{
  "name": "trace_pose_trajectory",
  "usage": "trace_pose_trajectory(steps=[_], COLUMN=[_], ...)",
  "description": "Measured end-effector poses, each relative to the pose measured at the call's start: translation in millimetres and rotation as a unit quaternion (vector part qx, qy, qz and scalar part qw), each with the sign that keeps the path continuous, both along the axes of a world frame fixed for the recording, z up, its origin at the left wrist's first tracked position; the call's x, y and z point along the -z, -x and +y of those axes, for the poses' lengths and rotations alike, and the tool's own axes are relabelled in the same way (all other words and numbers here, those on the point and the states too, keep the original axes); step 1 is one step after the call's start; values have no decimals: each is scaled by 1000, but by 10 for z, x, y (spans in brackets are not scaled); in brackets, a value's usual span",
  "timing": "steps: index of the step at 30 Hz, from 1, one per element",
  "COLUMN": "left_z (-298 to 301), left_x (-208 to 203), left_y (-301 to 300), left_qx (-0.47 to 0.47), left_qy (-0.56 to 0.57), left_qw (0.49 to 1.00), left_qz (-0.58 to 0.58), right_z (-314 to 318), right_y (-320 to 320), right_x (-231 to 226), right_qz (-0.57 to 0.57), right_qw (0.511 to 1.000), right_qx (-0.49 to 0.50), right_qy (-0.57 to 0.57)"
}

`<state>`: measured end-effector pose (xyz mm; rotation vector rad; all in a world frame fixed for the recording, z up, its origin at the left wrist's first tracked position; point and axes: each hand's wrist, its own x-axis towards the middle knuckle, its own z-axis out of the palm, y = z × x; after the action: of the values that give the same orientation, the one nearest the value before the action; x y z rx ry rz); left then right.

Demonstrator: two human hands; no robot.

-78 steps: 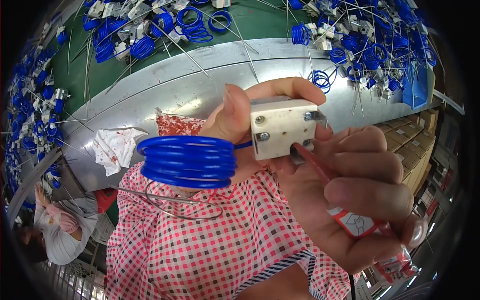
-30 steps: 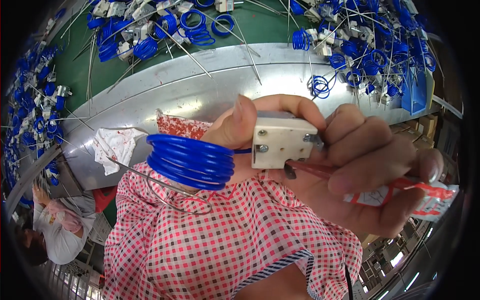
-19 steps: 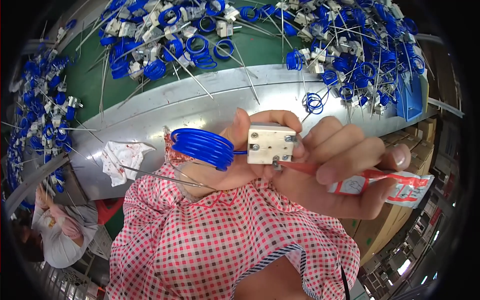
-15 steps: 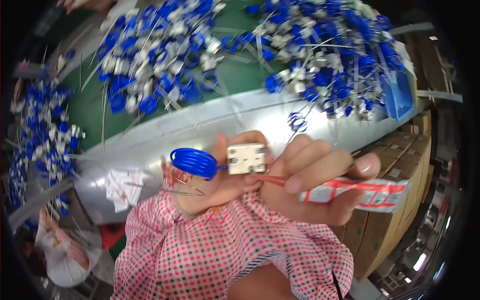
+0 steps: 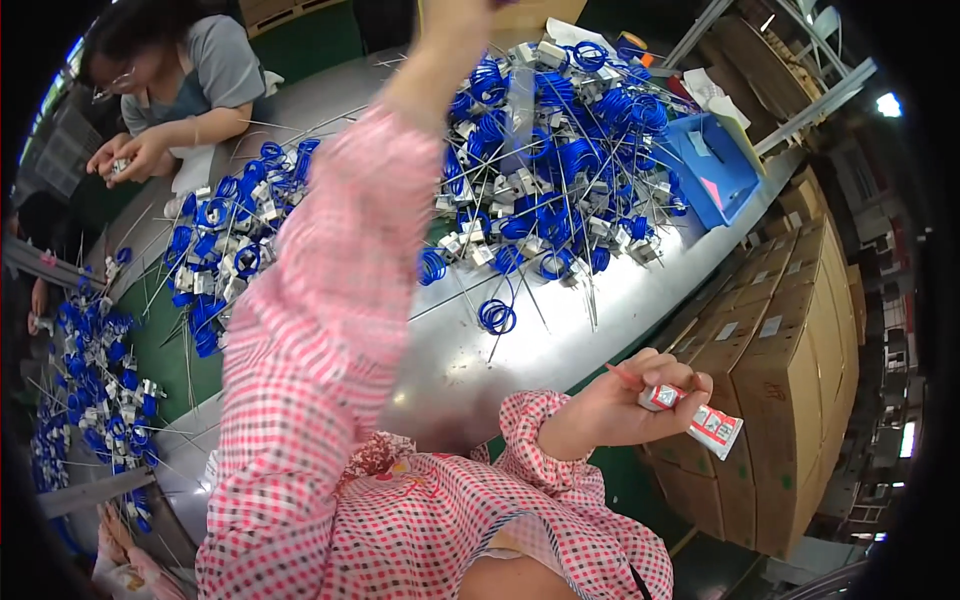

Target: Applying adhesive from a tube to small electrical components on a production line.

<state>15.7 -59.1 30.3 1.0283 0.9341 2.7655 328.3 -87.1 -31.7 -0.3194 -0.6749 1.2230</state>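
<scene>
My right hand [image 5: 640, 405] is closed around a small white-and-red squeeze tube [image 5: 715, 431] with a thin red nozzle pointing left. It hangs above the near edge of the metal table [image 5: 450, 375]. My left arm reaches far across the table, past the large heap of white blocks with blue coils and thin metal rods [image 5: 560, 190]. Only the wrist and part of my left hand [image 5: 455, 25] show at the top edge. Its fingers are cut off there, so what it holds cannot be seen. A single blue coil [image 5: 497, 316] lies apart, on the table's near side.
A blue bin [image 5: 735, 185] stands at the table's right end. Stacked cardboard boxes [image 5: 790, 340] rise to my right. Two further heaps of coiled parts [image 5: 215, 240] lie to the left. A co-worker [image 5: 215, 65] at far left handles a small white part.
My left hand has swung from in front of me to the far side; the white block with its blue coil is no longer seen. My right hand moved right, still holding the tube.
</scene>
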Motion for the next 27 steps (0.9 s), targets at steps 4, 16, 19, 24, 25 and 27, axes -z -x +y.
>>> trace_pose_trajectory(steps=[4,16,19,24,25,27], left_z=[684,-2289,-2657,-3245,-3220,-3244], left_x=[180,-56,550,1626,1684,1996], left_y=[255,436,-236,-1057,-1181,-1388], left_qx=[-16,-169,-20,-46,-65,-227], left_qy=[513,749,839,845,861,854], left_qw=[855,500,386,423,387,299], left_qz=[74,401,383,326,324,360], right_z=[-29,-61,-133,-481,-540,-668], right_y=[-29,15,181,354,379,426], right_x=[-40,77,120,62,55,37], right_qz=[-7,11,-60,-81,-87,-109], right_qw=[1000,995,994,985,985,982], right_qx=[-15,-103,-91,-148,-145,-143], right_qy=[-1,-5,-25,-39,-40,-52])
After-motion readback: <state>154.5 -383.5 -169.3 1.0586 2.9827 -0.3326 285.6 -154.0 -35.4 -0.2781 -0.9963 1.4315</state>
